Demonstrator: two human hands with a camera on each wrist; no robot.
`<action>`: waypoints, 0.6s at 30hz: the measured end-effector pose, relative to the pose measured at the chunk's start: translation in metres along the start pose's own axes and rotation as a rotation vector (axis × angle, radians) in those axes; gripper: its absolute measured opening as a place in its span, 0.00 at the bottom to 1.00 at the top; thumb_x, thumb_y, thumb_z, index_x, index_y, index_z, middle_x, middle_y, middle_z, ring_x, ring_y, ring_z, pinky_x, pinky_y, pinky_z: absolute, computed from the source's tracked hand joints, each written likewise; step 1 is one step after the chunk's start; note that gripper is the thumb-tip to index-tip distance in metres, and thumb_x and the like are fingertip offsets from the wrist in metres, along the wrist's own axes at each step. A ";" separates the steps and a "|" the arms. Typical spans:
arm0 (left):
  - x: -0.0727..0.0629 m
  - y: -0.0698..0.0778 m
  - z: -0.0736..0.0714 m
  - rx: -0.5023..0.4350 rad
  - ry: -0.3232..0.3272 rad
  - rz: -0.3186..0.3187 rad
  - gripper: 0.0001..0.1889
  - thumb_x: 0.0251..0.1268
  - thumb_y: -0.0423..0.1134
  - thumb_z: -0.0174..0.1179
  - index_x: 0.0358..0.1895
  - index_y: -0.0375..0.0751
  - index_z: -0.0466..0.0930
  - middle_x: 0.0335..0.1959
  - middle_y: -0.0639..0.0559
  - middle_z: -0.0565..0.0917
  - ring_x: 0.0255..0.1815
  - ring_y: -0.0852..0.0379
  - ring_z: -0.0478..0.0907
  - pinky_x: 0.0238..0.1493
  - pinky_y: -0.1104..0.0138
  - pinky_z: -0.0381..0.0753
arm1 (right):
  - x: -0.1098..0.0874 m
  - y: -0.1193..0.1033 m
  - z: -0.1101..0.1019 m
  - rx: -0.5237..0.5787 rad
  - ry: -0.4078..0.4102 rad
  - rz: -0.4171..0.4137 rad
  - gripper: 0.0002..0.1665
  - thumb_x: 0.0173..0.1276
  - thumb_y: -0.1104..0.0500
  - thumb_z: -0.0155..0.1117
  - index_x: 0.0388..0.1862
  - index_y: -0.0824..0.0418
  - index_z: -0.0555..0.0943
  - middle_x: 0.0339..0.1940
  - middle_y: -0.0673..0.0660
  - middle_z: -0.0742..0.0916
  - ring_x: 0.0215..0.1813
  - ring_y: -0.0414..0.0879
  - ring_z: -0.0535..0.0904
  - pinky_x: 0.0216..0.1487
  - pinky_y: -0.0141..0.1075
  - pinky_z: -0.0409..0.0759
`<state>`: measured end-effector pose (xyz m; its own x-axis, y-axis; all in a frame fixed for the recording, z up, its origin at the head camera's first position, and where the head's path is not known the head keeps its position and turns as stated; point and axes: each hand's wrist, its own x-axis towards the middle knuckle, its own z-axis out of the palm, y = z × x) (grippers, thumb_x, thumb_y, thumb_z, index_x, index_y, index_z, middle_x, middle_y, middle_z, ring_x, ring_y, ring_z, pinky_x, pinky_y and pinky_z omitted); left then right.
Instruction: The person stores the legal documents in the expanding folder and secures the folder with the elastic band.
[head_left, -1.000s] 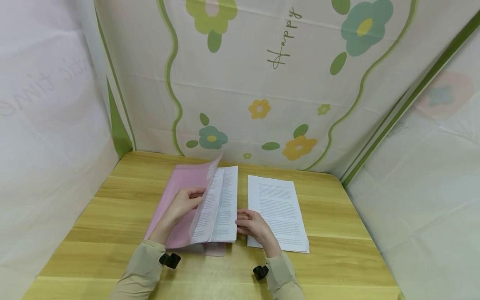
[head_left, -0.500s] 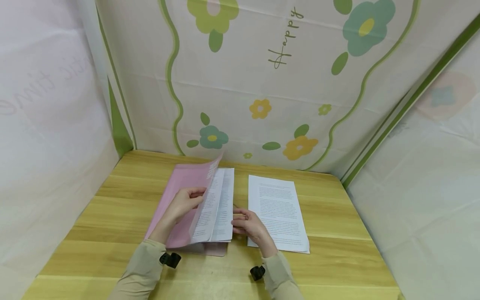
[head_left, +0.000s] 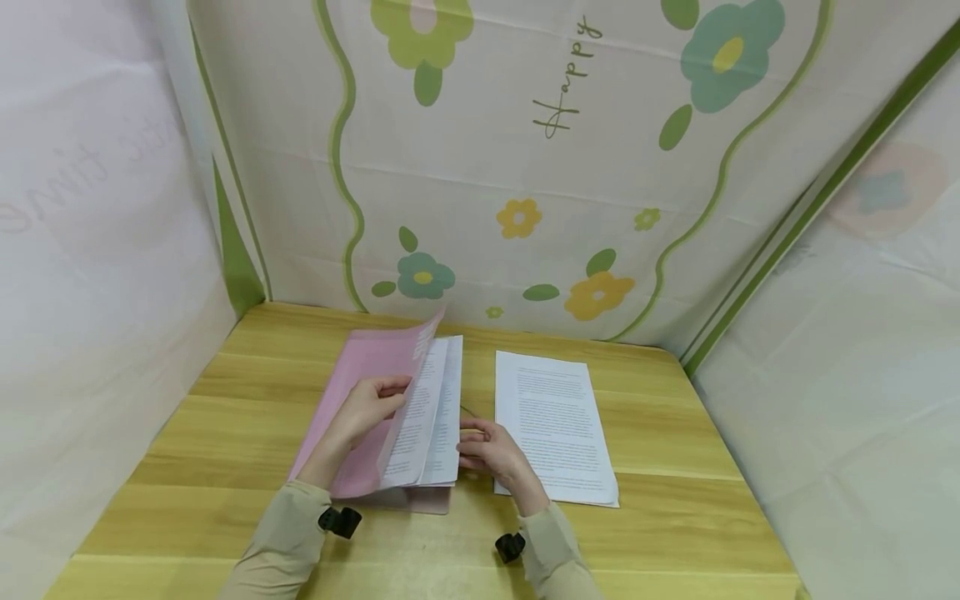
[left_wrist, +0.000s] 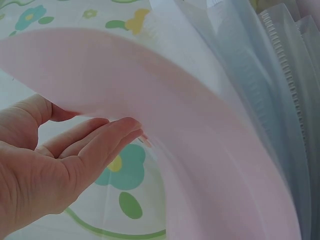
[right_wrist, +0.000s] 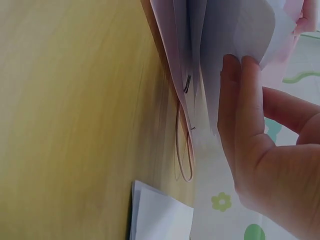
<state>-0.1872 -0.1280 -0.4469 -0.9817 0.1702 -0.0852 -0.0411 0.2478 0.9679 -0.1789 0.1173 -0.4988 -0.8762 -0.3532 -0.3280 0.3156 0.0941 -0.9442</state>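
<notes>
A pink folder [head_left: 367,358] lies at the left of the table with its soft cover lifted. My left hand [head_left: 369,410] pinches the free edge of that cover between thumb and fingers; in the left wrist view the cover [left_wrist: 200,135] bends in a curve, with clear plastic sleeves [left_wrist: 255,75] behind it. Printed sheets [head_left: 446,417] stick out from under the cover toward the right. My right hand [head_left: 491,450] holds the right edge of these sheets, fingers along the paper [right_wrist: 255,27]. How far the sheets reach inside the folder is hidden.
A separate stack of printed paper [head_left: 555,425] lies right of my right hand. An elastic loop [right_wrist: 185,145] hangs from the folder's edge. Patterned cloth walls [head_left: 465,167] close off the back and sides of the wooden table [head_left: 675,517].
My right hand has moved a little to the left, and the sheets have slid left with it, so less paper shows past the cover. The left hand stays in place.
</notes>
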 end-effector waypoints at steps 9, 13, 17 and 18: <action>-0.001 0.000 0.000 0.008 0.004 -0.009 0.24 0.70 0.31 0.53 0.67 0.27 0.70 0.63 0.29 0.78 0.62 0.38 0.77 0.55 0.57 0.84 | 0.000 -0.001 0.007 0.007 -0.012 -0.025 0.29 0.66 0.70 0.61 0.66 0.74 0.70 0.55 0.68 0.85 0.42 0.40 0.85 0.45 0.32 0.87; -0.002 0.001 -0.001 0.010 -0.001 -0.007 0.24 0.70 0.32 0.52 0.67 0.27 0.70 0.63 0.29 0.77 0.62 0.38 0.77 0.55 0.57 0.84 | 0.000 0.000 0.009 0.002 -0.005 -0.029 0.29 0.65 0.71 0.62 0.65 0.74 0.71 0.53 0.65 0.85 0.40 0.39 0.84 0.44 0.32 0.86; -0.001 0.002 -0.001 0.013 0.000 -0.006 0.24 0.70 0.32 0.52 0.67 0.27 0.70 0.64 0.30 0.77 0.62 0.39 0.78 0.55 0.57 0.84 | -0.001 -0.002 0.011 0.011 0.000 -0.036 0.28 0.63 0.71 0.64 0.63 0.75 0.72 0.49 0.63 0.86 0.39 0.39 0.84 0.43 0.32 0.87; -0.001 0.002 -0.001 0.015 -0.002 -0.004 0.24 0.70 0.32 0.52 0.67 0.27 0.70 0.64 0.29 0.77 0.62 0.39 0.78 0.55 0.57 0.84 | -0.001 -0.003 0.012 0.012 0.004 -0.037 0.28 0.63 0.71 0.64 0.63 0.75 0.73 0.49 0.63 0.87 0.39 0.39 0.85 0.43 0.33 0.87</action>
<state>-0.1861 -0.1285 -0.4444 -0.9813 0.1706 -0.0895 -0.0423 0.2625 0.9640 -0.1745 0.1064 -0.4955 -0.8889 -0.3522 -0.2927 0.2870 0.0697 -0.9554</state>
